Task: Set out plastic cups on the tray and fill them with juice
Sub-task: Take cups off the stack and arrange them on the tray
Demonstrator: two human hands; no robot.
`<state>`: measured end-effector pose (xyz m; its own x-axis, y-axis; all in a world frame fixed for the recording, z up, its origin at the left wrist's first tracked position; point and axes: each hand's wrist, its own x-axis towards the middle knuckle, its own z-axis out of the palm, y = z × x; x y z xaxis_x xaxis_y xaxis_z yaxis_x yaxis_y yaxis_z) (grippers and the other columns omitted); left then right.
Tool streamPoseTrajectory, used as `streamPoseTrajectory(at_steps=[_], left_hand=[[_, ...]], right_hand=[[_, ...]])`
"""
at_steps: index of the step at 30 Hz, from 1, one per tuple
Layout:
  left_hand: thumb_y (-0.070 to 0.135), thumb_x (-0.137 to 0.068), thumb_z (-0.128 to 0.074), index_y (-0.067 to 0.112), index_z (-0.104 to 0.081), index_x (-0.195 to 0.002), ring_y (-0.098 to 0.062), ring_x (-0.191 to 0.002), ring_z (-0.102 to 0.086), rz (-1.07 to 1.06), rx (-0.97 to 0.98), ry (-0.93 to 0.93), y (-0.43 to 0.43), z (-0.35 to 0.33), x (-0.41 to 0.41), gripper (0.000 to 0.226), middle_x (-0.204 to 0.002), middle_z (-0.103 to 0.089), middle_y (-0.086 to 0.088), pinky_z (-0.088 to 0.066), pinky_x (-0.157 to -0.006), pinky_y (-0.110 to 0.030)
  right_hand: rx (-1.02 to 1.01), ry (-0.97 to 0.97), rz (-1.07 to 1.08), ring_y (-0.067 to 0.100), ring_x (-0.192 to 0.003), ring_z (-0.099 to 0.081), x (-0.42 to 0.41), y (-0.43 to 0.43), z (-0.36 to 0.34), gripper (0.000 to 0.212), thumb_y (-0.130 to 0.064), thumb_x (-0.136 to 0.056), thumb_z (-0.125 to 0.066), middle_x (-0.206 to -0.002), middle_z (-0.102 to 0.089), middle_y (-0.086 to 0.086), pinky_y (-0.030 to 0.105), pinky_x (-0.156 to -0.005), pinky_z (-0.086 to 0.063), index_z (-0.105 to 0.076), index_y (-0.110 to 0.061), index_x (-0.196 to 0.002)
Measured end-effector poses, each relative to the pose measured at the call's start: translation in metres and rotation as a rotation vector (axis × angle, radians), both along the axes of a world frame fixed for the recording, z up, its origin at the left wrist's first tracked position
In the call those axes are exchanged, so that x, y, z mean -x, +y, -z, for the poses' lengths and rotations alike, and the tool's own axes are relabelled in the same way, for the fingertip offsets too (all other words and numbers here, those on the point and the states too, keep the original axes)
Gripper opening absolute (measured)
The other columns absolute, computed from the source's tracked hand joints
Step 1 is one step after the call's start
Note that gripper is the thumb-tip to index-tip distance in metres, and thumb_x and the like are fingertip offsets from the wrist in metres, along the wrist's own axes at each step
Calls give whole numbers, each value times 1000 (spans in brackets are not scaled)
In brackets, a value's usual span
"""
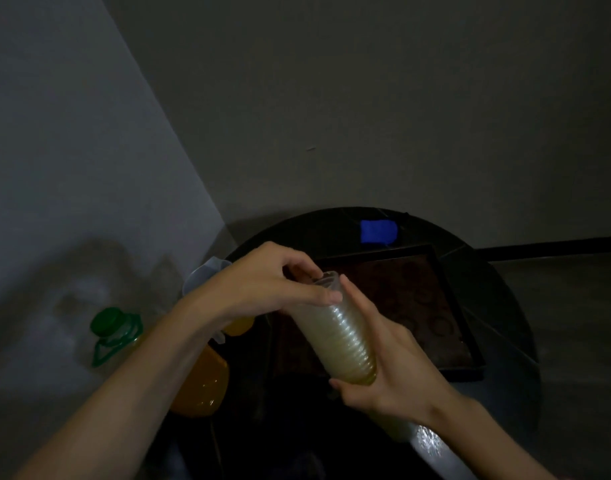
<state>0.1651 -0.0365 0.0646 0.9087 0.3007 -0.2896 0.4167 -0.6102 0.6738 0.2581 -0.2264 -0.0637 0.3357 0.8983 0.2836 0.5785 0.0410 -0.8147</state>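
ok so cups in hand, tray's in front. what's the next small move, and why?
Probably pull one cup off the top of the stack of cups with the left hand and stand it on the tray. The right hand grips the stack low down, the left hand pinches its top rim, and the tray holds no cup yet.

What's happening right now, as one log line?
left hand: pinches top rim of cup stack | right hand: grips cup stack lower down | tray: no cups on it yet
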Motion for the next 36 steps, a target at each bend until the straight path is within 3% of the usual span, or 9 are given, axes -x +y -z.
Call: streamPoseTrajectory(at_steps=[5, 9, 15, 22, 27, 32, 36], left_hand=[[55, -66, -86, 34, -77, -93, -8, -89, -69, 16, -16, -22, 16, 1, -26, 36, -93, -73, 11, -57, -80, -35], [50, -63, -89, 28, -78, -91, -8, -83, -67, 7, -18, -53, 26, 2, -46, 37, -87, -73, 7, -53, -74, -31], [57, -52, -87, 22, -76, -94, -15, -85, -72, 33, -63, -18, 34, 4, -70, 55, -88, -75, 1, -57, -73, -30], [51, -54, -87, 13, -72, -93, -16, -74, -72, 14, -42, 41, 40, 9, -80, 57, -83, -76, -8, -55, -69, -29], [47, -57, -90, 9, -70, -98, -32, -90, -75, -57, 64, 3, 49, 5, -85, 59, -91, -77, -12, -58, -84, -42], [56, -59, -88, 19, -75, -96, -23, -90, -74, -79, 24, -120, 58, -20, -85, 53, -95, -76, -7, -59, -88, -49], [64, -46, -91, 27, -78, -87, -9, -80, -67, -136, 44, -368, 74, -48, -69, 57, -92, -71, 2, -61, -75, -33]], right_hand=[[-46, 6, 0, -7, -128, -46, -21, 15, 10, 124, -31, -69, -87, -155, -26, -26, 15, -96, -46, 1, -49, -155], [-88, 6, 26, -3, -126, -50, -41, 28, 17, 124, -30, -67, -87, -152, -27, -32, 22, -94, -50, -2, -50, -155], [-28, -45, -10, -7, -117, -51, -66, 37, 23, 128, -40, -69, -87, -145, -35, -29, 11, -88, -43, 10, -55, -151], [-33, -105, -7, 0, -111, -55, -77, 42, 35, 125, -38, -68, -87, -135, -43, -26, 20, -87, -49, 4, -54, -152], [-79, -64, 41, 0, -113, -55, -84, 44, 46, 125, -37, -67, -86, -138, -38, -33, 21, -90, -49, 2, -51, -154], [-101, -43, 92, 0, -120, -52, -90, 43, 53, 125, -38, -67, -87, -144, -34, -33, 17, -95, -46, 2, -49, -155], [-118, -8, 135, -7, -125, -48, -96, 40, 56, 122, -47, -65, -82, -145, -34, -38, 9, -98, -39, 2, -52, -154]])
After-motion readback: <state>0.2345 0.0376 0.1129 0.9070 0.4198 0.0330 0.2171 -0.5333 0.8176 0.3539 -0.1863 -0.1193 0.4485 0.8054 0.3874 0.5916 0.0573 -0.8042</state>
